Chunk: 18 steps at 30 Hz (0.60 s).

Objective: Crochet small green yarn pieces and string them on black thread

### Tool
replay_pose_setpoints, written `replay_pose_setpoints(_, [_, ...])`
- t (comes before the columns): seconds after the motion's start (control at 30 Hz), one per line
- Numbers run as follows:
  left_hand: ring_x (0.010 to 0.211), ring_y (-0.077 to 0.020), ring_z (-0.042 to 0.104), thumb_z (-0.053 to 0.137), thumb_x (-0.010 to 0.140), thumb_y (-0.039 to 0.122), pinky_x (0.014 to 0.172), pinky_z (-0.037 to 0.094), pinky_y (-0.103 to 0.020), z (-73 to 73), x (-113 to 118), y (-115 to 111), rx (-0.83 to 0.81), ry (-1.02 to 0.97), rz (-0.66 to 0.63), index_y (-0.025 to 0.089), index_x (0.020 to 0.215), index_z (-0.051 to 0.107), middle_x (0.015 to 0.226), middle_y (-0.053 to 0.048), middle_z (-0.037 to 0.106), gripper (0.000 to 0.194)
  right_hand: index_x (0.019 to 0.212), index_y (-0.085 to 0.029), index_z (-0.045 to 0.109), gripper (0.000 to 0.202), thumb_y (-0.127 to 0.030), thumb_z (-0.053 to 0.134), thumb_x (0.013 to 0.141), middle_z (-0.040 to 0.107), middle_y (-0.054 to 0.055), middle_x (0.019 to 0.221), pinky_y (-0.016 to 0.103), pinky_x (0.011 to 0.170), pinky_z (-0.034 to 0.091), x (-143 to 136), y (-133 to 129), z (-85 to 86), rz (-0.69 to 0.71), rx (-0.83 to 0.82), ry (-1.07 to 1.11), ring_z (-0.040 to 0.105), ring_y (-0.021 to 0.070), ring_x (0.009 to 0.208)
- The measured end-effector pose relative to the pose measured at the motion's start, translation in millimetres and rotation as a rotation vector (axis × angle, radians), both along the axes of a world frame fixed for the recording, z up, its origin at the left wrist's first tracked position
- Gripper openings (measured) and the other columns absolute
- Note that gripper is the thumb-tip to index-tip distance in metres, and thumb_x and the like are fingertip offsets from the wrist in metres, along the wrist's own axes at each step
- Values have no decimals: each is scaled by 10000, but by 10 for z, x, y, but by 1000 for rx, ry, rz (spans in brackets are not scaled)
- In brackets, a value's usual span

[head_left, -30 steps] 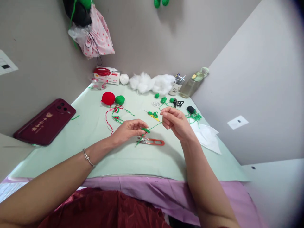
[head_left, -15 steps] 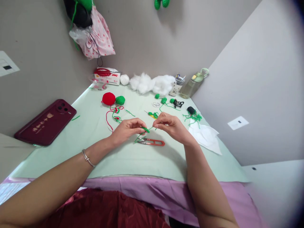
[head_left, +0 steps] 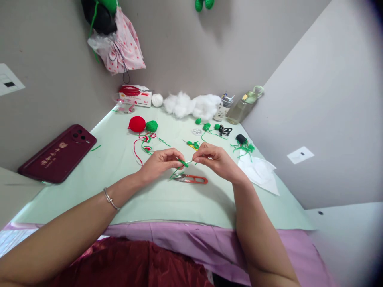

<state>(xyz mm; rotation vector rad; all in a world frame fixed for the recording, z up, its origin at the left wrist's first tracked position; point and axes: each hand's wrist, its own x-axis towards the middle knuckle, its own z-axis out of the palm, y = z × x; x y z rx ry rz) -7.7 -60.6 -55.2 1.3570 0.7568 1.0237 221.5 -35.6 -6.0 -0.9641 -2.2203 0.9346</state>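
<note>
My left hand (head_left: 161, 162) pinches a small green knitted piece (head_left: 183, 163) between thumb and fingers, with loose green ends hanging below it. To its right, my right hand (head_left: 214, 158) is closed in a pinch on a thin strand that runs to the green piece; whether this is yarn or a needle is too small to tell. Orange-handled thread snips (head_left: 194, 179) lie on the table just below the hands, blades toward the left. Behind my right fingers is a green piece with a yellow item (head_left: 192, 146).
Red yarn (head_left: 137, 124) and green yarn (head_left: 151, 126) balls lie behind my left hand. White stuffing (head_left: 191, 105), a pen cup (head_left: 222, 110) and a bottle (head_left: 241, 107) line the back. A phone (head_left: 58, 153) is left; white cloth (head_left: 261, 175) lies right.
My right hand has shifted very slightly right and down, still pinched. The strand between the hands looks paler. My left hand stays nearly still with the green piece.
</note>
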Motion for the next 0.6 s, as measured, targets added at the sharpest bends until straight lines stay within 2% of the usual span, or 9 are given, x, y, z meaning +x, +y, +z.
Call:
replay_pose_setpoints(0.23, [782,-151,659,728,780,233,775,502,-281,7,-2,-3,-6,6,11,153,875,683,815,-18,693,133,881,-214,736,149,-315,632,915,566,27,829,307,678,417,9,4,8,10,11,-4,526,152,778])
replay_pose_setpoints(0.6, [783,-143,658,727,787,236,784,500,-277,15,-5,-5,-6,-1,8,151,883,679,828,-13,687,137,880,-208,737,140,-304,640,910,569,29,832,301,673,417,22,6,14,-3,19,6,535,151,783])
